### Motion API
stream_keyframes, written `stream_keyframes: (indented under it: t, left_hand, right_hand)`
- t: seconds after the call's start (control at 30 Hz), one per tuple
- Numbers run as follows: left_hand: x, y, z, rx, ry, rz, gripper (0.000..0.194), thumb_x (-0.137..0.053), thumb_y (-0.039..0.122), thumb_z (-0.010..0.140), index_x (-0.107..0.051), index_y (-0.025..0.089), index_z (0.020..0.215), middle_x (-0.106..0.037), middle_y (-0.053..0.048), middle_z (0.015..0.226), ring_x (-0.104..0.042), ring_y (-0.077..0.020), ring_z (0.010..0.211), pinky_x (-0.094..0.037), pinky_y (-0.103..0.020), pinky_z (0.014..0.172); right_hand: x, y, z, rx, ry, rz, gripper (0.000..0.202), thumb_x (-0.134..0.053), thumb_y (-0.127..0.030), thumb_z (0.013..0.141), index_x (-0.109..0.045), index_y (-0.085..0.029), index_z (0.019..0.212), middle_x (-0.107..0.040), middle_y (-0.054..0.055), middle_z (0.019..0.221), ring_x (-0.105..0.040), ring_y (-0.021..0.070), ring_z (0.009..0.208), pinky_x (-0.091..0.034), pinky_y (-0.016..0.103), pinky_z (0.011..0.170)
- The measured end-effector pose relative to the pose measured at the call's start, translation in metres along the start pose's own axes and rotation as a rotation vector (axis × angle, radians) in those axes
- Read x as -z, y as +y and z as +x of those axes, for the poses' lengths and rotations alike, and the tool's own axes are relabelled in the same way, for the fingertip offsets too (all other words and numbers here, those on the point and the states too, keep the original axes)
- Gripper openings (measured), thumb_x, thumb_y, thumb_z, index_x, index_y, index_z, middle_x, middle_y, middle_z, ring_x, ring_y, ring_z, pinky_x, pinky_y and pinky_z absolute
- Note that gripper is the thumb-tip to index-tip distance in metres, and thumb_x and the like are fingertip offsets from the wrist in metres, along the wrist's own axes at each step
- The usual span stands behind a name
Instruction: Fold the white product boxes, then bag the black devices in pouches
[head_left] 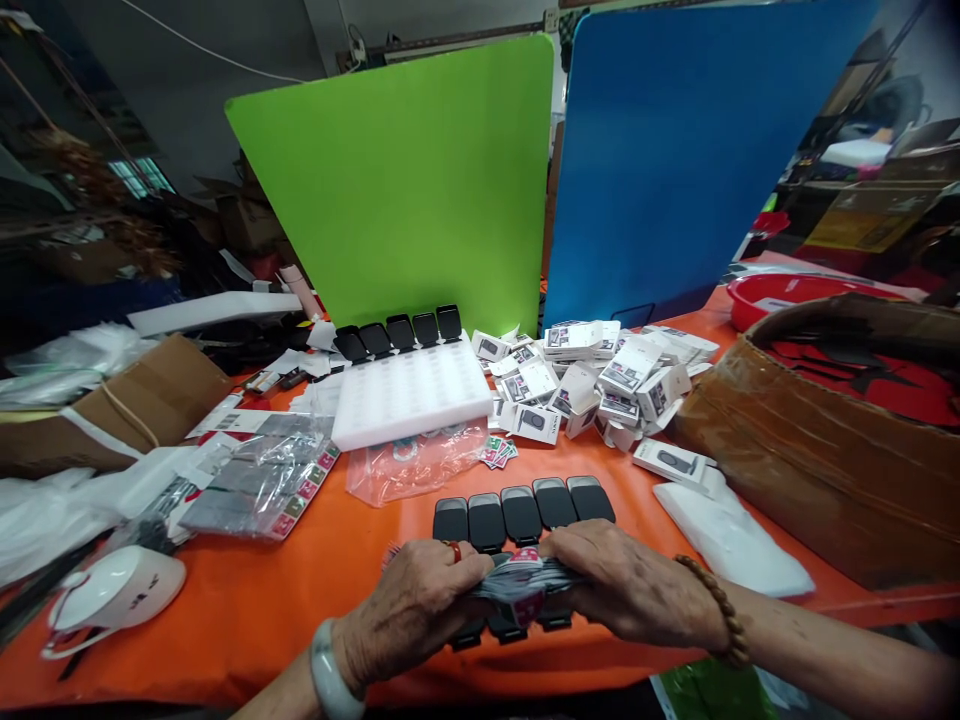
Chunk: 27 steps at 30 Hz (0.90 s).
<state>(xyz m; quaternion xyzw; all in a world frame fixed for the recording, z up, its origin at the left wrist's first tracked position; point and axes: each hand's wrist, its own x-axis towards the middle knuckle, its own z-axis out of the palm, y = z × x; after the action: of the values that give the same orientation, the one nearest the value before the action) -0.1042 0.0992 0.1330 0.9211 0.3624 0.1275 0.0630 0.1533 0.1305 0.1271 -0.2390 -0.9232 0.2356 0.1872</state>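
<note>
Dim room, edges stretched and blurred, glare on plastic (262, 475).

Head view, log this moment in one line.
left hand: holding layered stack | right hand: holding same stack | black pieces: row beyond hands

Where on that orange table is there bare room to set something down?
The widest bare patch of the orange table lies between the white handled container and the left hand. A narrower strip separates the black pads from the white boxes. It is crowded where those boxes are heaped.
</note>
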Motion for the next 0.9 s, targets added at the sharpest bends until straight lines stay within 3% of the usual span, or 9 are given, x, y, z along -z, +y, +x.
stream_keyframes:
  t: [0.1, 0.3, 0.53, 0.63, 0.77, 0.9]
  left_hand:
    - [-0.001, 0.0, -0.003, 0.018, 0.003, -0.041, 0.038, -0.024, 0.042, 0.099, -0.056, 0.021, 0.096, -0.063, -0.001, 0.074, -0.053, -0.0147, 0.058, -0.029, -0.028, 0.052]
    - [0.001, 0.004, -0.01, 0.008, -0.02, -0.107, 0.033, -0.031, 0.043, 0.097, -0.055, 0.022, 0.089, -0.062, 0.001, 0.07, -0.051, -0.0139, 0.056, -0.027, -0.027, 0.051]
    - [0.005, 0.006, -0.013, 0.041, -0.041, -0.159, 0.028, -0.035, 0.041, 0.097, -0.054, 0.022, 0.089, -0.063, 0.0, 0.072, -0.054, -0.0138, 0.059, -0.031, -0.026, 0.055]
    - [0.004, 0.007, -0.016, 0.004, -0.064, -0.152, 0.026, -0.034, 0.037, 0.097, -0.054, 0.021, 0.09, -0.063, 0.0, 0.073, -0.054, -0.0135, 0.06, -0.031, -0.026, 0.055]
    - [0.009, 0.008, -0.012, -0.008, -0.138, 0.008, 0.02, -0.039, 0.031, 0.096, -0.054, 0.022, 0.087, -0.062, 0.0, 0.07, -0.052, -0.0136, 0.055, -0.027, -0.028, 0.049]
    - [0.022, 0.007, 0.001, 0.028, -0.238, 0.146, 0.012, -0.046, 0.027, 0.093, -0.051, 0.021, 0.084, -0.061, 0.001, 0.068, -0.051, -0.0132, 0.053, -0.025, -0.027, 0.045]
  right_hand:
    - [-0.003, 0.0, 0.0, -0.028, 0.019, 0.02, 0.01, -0.049, -0.023, 0.09, -0.054, -0.016, 0.091, -0.063, 0.005, 0.078, -0.053, 0.0174, 0.068, -0.036, 0.028, 0.061]
    - [0.0, -0.006, -0.002, 0.012, -0.059, 0.096, 0.015, -0.049, -0.028, 0.091, -0.057, -0.017, 0.098, -0.066, 0.005, 0.085, -0.056, 0.0172, 0.071, -0.038, 0.027, 0.062]
    - [0.006, -0.019, -0.003, -0.16, -0.061, 0.159, 0.011, -0.054, -0.024, 0.089, -0.057, -0.019, 0.097, -0.066, 0.004, 0.086, -0.058, 0.0174, 0.076, -0.042, 0.027, 0.068]
    - [0.006, -0.022, -0.003, -0.081, -0.097, 0.096, 0.01, -0.051, -0.024, 0.09, -0.056, -0.018, 0.096, -0.066, 0.006, 0.085, -0.057, 0.0172, 0.075, -0.041, 0.027, 0.066]
    - [0.007, -0.017, 0.003, 0.09, -0.219, -0.167, 0.012, -0.043, -0.015, 0.09, -0.056, -0.015, 0.09, -0.064, 0.008, 0.079, -0.053, 0.0178, 0.066, -0.037, 0.029, 0.06]
    - [0.005, -0.012, 0.007, 0.122, -0.254, -0.324, 0.018, -0.039, -0.005, 0.084, -0.053, -0.015, 0.087, -0.062, 0.007, 0.075, -0.048, 0.0159, 0.059, -0.033, 0.029, 0.056]
